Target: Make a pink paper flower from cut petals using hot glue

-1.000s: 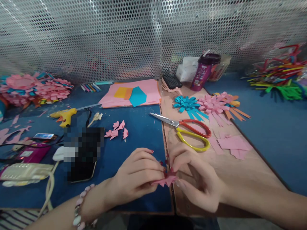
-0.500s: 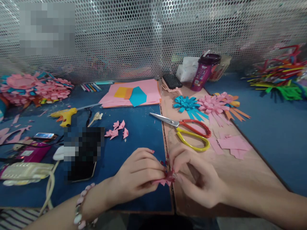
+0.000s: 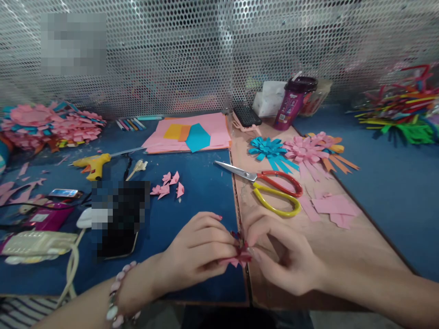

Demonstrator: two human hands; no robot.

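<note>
At the middle of the near edge of the table, we find a small pink piece of pointed folded paper (image 3: pixel 236 261) between two bare hands. The left hand (image 3: pixel 202 249) grips its left part with curled fingers; the right hand (image 3: pixel 286 256) pinches its right end between thumb and forefinger. The fingers cover much of the piece, so we cannot make out its full shape.

Just beyond the right hand, steel scissors with one red and one yellow loop handle (image 3: pixel 258 177) lie across the seam between a blue tabletop (image 3: pixel 199 183) and a bare brown board (image 3: pixel 356 256).

Beyond the left hand we see a cluster of crisp pink paper folds (image 3: pixel 163 190). To their left lies a flat black phone (image 3: pixel 118 242), partly masked by blurred squares, and farther off a yellow plastic glue gun (image 3: pixel 96 164).

Behind, a blue paper pentagon (image 3: pixel 199 138) rests on smooth pink sheets (image 3: pixel 219 132). To the right, a fringed blue paper flower (image 3: pixel 267 147) touches a pink one (image 3: pixel 303 148), with a purple lidded cup (image 3: pixel 290 107) behind them. A jumble of bright strips (image 3: pixel 408 109) runs off the right edge. A perforated grey metal screen (image 3: pixel 171 59) blurs whatever lies beyond.
</note>
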